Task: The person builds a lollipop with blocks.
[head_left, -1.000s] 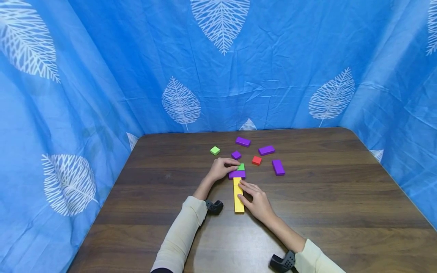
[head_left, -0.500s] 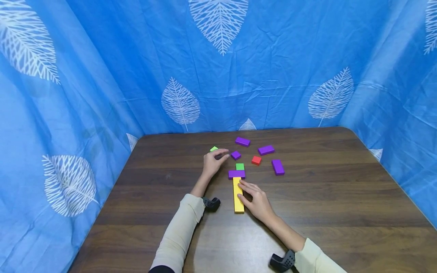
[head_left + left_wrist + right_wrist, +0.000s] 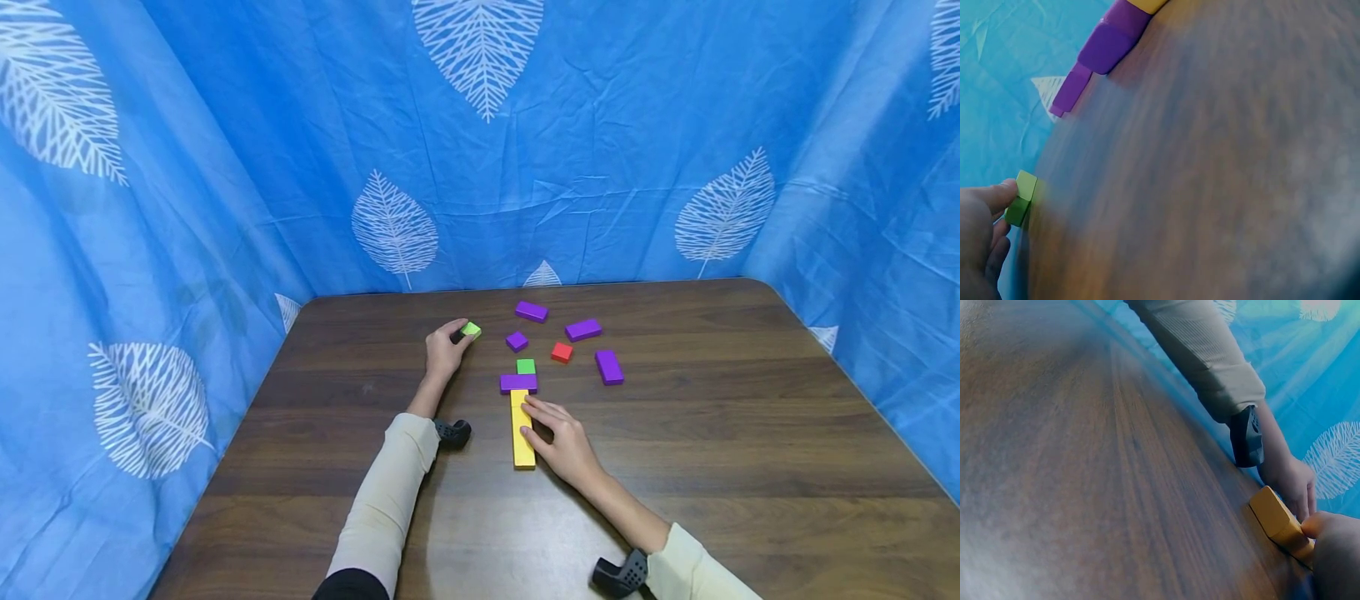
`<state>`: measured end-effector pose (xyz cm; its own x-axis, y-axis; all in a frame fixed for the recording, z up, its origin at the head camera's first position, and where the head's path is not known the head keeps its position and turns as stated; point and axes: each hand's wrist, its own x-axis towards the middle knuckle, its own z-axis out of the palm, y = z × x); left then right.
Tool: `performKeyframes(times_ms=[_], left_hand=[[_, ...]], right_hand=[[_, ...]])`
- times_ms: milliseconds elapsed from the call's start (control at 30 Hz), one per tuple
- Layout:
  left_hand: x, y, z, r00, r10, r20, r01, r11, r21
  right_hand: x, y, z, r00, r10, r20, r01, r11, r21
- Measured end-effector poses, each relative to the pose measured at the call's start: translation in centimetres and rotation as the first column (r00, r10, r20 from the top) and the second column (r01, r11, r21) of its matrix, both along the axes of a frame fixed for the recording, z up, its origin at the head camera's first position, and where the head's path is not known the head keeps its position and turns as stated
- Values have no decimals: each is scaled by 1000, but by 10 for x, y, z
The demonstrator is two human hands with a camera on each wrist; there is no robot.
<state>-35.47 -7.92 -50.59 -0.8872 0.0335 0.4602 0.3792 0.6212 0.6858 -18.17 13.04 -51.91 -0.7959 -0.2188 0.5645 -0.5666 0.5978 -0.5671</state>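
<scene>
In the head view my left hand (image 3: 444,350) is at the back left, thumb and fingertips on either side of a small light green block (image 3: 472,331). The left wrist view shows the thumb against one face of this green block (image 3: 1021,197) and fingers behind it. My right hand (image 3: 567,446) rests its fingertips and thumb along the right side of a yellow bar of blocks (image 3: 522,442), fingers loosely bent. A purple block (image 3: 518,383) lies crosswise at the bar's far end, with a green square block (image 3: 526,367) just behind it.
Behind and to the right lie loose pieces: a small purple block (image 3: 517,341), a red block (image 3: 562,352) and several purple oblong blocks (image 3: 583,330). A blue leaf-print curtain (image 3: 600,167) hangs past the far edge of the wooden table (image 3: 712,400).
My left hand has left the green square block behind the purple one, moved back and left, and now pinches the light green block. The right hand has stayed on the yellow bar.
</scene>
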Motion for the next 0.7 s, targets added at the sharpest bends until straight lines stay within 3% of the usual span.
performKeyframes(times_ms=[267,433,533,700], left_hand=[[4,0,-2,999,-44,-4,44,998,-40],[15,4,1,989,-147,22,147,989,-32],[21,6,4,965,-255,66,259,964,-55],[28,9,5,904,-398,158,414,906,-90]], right_hand=[[1,0,0,1000,2,-1,-2,1000,-4],[1,-1,0,1000,6,-4,-6,1000,1],[1,-1,0,1000,9,-3,-9,1000,-2],[0,0,0,1000,6,3,-6,1000,1]])
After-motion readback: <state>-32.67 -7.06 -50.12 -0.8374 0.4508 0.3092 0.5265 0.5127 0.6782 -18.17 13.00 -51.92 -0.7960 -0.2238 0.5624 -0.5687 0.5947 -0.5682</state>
